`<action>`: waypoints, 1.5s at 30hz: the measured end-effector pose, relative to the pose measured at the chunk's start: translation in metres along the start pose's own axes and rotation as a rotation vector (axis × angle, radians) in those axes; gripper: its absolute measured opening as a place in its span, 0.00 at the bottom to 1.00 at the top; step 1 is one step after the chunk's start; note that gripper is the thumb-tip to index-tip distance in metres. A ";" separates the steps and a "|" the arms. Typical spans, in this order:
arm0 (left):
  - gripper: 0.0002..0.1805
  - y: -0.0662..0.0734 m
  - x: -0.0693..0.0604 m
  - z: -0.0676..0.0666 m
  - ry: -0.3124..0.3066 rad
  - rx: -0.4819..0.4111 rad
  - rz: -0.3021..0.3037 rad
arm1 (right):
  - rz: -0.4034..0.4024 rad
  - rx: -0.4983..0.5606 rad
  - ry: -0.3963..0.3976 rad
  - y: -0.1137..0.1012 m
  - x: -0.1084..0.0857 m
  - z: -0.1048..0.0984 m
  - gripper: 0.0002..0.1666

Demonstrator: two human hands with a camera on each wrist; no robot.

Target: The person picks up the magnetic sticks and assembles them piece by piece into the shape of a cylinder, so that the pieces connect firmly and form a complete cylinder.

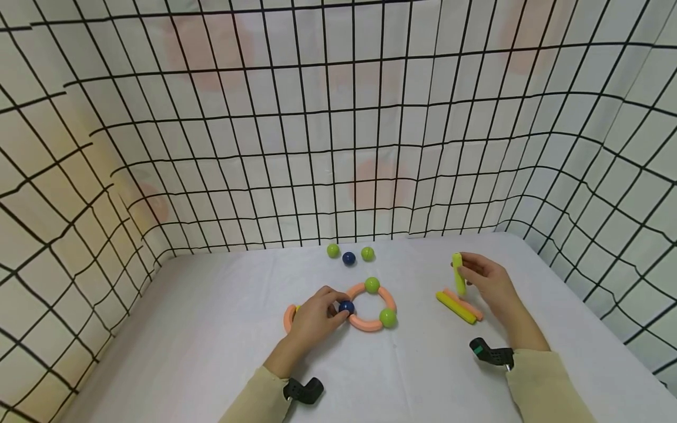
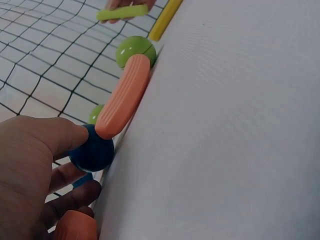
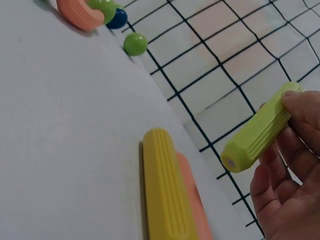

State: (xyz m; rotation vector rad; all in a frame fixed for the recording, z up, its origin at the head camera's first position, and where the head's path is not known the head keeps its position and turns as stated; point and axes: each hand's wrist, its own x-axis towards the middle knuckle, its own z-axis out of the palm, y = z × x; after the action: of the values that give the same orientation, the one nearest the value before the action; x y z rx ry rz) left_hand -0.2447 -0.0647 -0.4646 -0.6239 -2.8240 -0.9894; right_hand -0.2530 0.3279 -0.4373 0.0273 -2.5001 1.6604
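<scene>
A ring of curved orange pieces (image 1: 366, 324) and balls lies on the table, two of its balls being green (image 1: 372, 285). At the ring's left side, my left hand (image 1: 316, 314) pinches a dark blue ball (image 2: 92, 150) between thumb and fingers. An orange curved piece (image 2: 122, 97) meets that ball. My right hand (image 1: 489, 285) holds a lime-green ribbed rod (image 3: 260, 131) by one end, raised above the table. Below it lie a yellow rod (image 3: 167, 190) and a straight-looking orange rod (image 3: 192, 192), side by side.
Behind the ring sit two loose green balls (image 1: 332, 251) and a blue ball (image 1: 349, 258). Another curved orange piece (image 1: 288, 318) lies partly hidden by the left hand, with a bit of yellow beside it. A black-gridded white backdrop (image 1: 338, 129) rises at the back and sides.
</scene>
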 end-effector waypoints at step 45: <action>0.14 -0.002 0.000 0.001 -0.019 -0.017 0.021 | -0.111 0.062 -0.112 -0.065 0.035 0.152 0.19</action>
State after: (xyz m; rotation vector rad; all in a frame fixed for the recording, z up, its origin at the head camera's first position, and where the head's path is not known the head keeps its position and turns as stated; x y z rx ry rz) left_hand -0.2457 -0.0653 -0.4664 -0.6660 -2.8220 -1.0110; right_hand -0.2982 0.1650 -0.4315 0.2680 -2.4742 1.7357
